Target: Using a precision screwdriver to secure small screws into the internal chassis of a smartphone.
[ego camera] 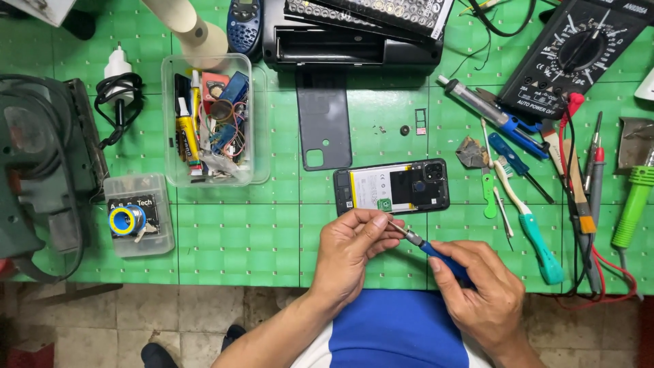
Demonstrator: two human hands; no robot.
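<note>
The green gridded surface carries all items. At its left edge sits a dark grey-green machine with looped cable. A black multimeter lies at the upper right, with red and black leads running down the right side. A clear plastic bin of small parts stands left of centre; the detached grey back cover lies just beside it. The opened phone, battery and boards exposed, lies flat at centre, just above both hands.

The right hand is closed around the blue handle of a screwdriver. The left hand pinches the screwdriver's metal tip between thumb and fingertips. The tip is held near the phone's lower edge, not touching it.
</note>
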